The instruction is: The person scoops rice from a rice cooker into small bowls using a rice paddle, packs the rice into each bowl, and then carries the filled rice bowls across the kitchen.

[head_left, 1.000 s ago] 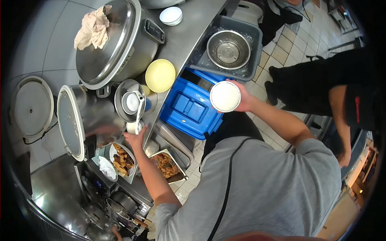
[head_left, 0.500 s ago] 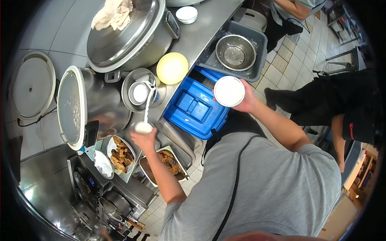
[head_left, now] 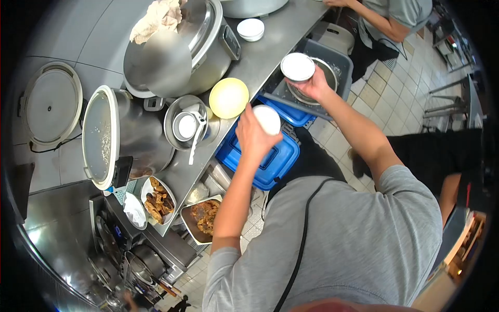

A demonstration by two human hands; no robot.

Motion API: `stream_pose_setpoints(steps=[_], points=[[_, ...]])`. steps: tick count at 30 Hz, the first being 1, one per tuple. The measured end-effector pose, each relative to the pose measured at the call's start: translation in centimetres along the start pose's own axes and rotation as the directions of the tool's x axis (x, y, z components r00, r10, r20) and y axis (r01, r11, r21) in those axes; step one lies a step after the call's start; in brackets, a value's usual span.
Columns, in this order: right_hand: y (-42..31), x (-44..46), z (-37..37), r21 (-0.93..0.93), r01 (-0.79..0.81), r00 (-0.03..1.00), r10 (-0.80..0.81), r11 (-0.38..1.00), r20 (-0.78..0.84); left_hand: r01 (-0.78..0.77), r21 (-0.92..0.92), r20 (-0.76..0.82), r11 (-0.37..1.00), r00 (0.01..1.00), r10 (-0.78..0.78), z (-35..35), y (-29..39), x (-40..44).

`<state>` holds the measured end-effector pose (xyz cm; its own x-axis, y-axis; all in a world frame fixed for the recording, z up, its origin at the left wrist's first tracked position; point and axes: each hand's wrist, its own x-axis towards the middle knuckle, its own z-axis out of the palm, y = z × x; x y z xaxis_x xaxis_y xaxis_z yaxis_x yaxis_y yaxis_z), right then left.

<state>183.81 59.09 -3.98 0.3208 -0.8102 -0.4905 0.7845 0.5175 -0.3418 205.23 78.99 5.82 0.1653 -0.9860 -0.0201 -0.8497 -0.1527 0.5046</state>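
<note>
Just to the right of the yellow bowl (head_left: 228, 98), the person's left hand (head_left: 258, 133) is gripping a white cup (head_left: 267, 120), fingers curling over its near and left sides. The cup is showing some blur, and whether the fingertips are touching the yellow bowl's rim I cannot tell. Farther right and beyond the yellow bowl, the right hand (head_left: 313, 86) is closing around a white bowl (head_left: 298, 67), holding it from the right with its round white face turning upward; whether that face is a filling or a cover I cannot tell.

Right of the yellow bowl and beneath the right hand, a steel basin (head_left: 331, 77) is sitting inside a grey tub (head_left: 343, 62). Nearer the person than the yellow bowl, a blue lid (head_left: 283, 166) is lying below the left hand's cup. Just left of the yellow bowl, a metal bowl (head_left: 171, 117) is holding a small white cup (head_left: 187, 126), and a white-handled utensil (head_left: 195, 145) is leaning out over its edge. Beyond the yellow bowl to the left, a large pot (head_left: 208, 78) is standing with a cloth (head_left: 158, 21) lying on top. Beyond and slightly right, white bowls (head_left: 251, 27) are resting on the counter (head_left: 283, 31).
</note>
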Motion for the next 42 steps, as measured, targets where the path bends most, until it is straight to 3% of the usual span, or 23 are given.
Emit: stream_pose_setpoints(steps=[3, 7, 10, 12, 13, 15, 17, 18, 19, 22, 23, 24, 25, 26, 28, 29, 31, 33, 34, 36, 38, 40, 42], points=[[-4.1, 7.1, 0.6, -0.058, 0.022, 1.0, -0.021, 0.998, 0.012, -0.025, 0.09, -0.106, 0.996, 0.994, 0.034, 2.8, 2.8, 9.2], [-6.3, 14.0, 0.2, -0.103, 0.053, 0.997, -0.059, 0.993, -0.051, 0.057, 0.144, -0.068, 0.988, 0.997, -0.048, 5.9, 4.2, 19.4], [-7.8, 16.5, -0.3, -0.236, 0.019, 0.991, -0.05, 0.972, -0.126, 0.149, 0.246, -0.067, 0.958, 0.988, -0.136, 7.6, 3.8, 23.3], [-8.1, 17.1, -0.4, -0.465, 0.041, 0.964, -0.158, 0.884, -0.214, 0.169, 0.212, -0.038, 0.963, 0.986, -0.165, 8.2, 3.0, 24.6], [-8.2, 17.6, -1.0, -0.485, 0.07, 0.961, -0.189, 0.872, -0.202, 0.185, 0.221, -0.045, 0.958, 0.983, -0.18, 8.6, 2.5, 24.7], [-8.5, 17.0, -1.7, -0.512, 0.173, 0.956, -0.268, 0.842, -0.119, -0.076, 0.225, -0.212, 0.971, 0.969, 0.125, 9.0, 1.9, 24.2], [-9.0, 16.6, -2.9, -0.496, 0.166, 0.959, -0.256, 0.853, -0.12, -0.194, 0.117, -0.248, 0.974, 0.944, 0.218, 7.1, 3.9, 21.9], [-9.5, 15.2, -3.2, -0.52, 0.167, 0.954, -0.271, 0.838, -0.13, -0.16, 0.047, -0.191, 0.986, 0.967, 0.166, 5.2, 5.5, 20.8], [-9.5, 14.9, -5.1, -0.54, 0.21, 0.958, -0.281, 0.815, -0.051, -0.217, 0.078, -0.192, 0.973, 0.954, 0.228, 3.0, 5.9, 19.8], [-9.6, 12.5, -9.7, -0.701, 0.137, 0.944, -0.307, 0.7, -0.123, -0.292, 0.282, -0.338, 0.914, 0.861, 0.38, -6.1, 5.1, 19.1], [-9.5, 13.5, -15.5, -0.824, 0.154, 0.948, -0.317, 0.545, -0.032, -0.266, 0.335, -0.419, 0.904, 0.817, 0.396, -9.7, 3.7, 19.4], [-9.3, 12.3, -16.8, -0.851, 0.057, 0.934, -0.329, 0.522, -0.139, -0.258, 0.458, -0.525, 0.851, 0.693, 0.493, -13.4, 1.9, 20.5], [-9.3, 11.8, -20.0, -0.984, 0.131, 0.871, -0.489, 0.121, 0.056, -0.232, 0.509, -0.583, 0.829, 0.616, 0.53, -18.1, 0.9, 21.7], [-8.9, 11.4, -22.4, -0.942, 0.146, 0.777, -0.555, -0.302, 0.298, -0.14, 0.514, -0.585, 0.846, 0.665, 0.465, -22.7, -0.4, 22.3], [-9.0, 7.9, -20.0, -0.855, 0.0, 0.749, -0.566, -0.519, 0.344, 0.084, 0.583, -0.641, 0.808, 0.659, 0.393, -30.4, -3.3, 24.6], [-9.2, 7.3, -20.0, -0.856, 0.009, 0.747, -0.566, -0.517, 0.349, 0.144, 0.671, -0.605, 0.727, 0.673, 0.425, -34.5, -6.6, 26.1], [-9.8, 6.9, -20.2, -0.741, -0.224, 0.827, -0.526, -0.633, 0.198, 0.272, 0.745, -0.545, 0.609, 0.774, 0.321, -41.1, -10.8, 28.3], [-10.5, 5.9, -18.0, -0.68, -0.32, 0.801, -0.572, -0.66, 0.178, 0.41, 0.816, -0.503, 0.408, 0.851, 0.15, -46.0, -14.4, 30.3], [-10.7, 5.5, -17.3, -0.605, -0.413, 0.777, -0.61, -0.68, 0.155, 0.406, 0.816, -0.504, 0.412, 0.848, 0.162, -47.9, -15.4, 31.1], [-11.6, 5.5, -18.9, -0.606, -0.5, 0.709, -0.694, -0.619, 0.124, 0.466, 0.866, -0.469, 0.18, 0.883, -0.024, -50.9, -16.9, 32.9], [-12.2, 5.5, -20.9, -0.598, -0.588, 0.629, -0.772, -0.546, 0.086, 0.502, 0.846, -0.505, 0.18, 0.862, -0.029, -52.9, -18.8, 34.7], [-12.7, 5.0, -23.0, -0.657, -0.653, 0.513, -0.858, -0.378, -0.015, 0.53, 0.827, -0.534, 0.188, 0.845, -0.037, -54.1, -20.1, 36.4], [-13.6, 5.8, -28.4, -0.701, -0.61, 0.522, -0.853, -0.368, -0.006, 0.551, 0.827, -0.532, 0.116, 0.832, -0.157, -54.8, -20.7, 37.2]])
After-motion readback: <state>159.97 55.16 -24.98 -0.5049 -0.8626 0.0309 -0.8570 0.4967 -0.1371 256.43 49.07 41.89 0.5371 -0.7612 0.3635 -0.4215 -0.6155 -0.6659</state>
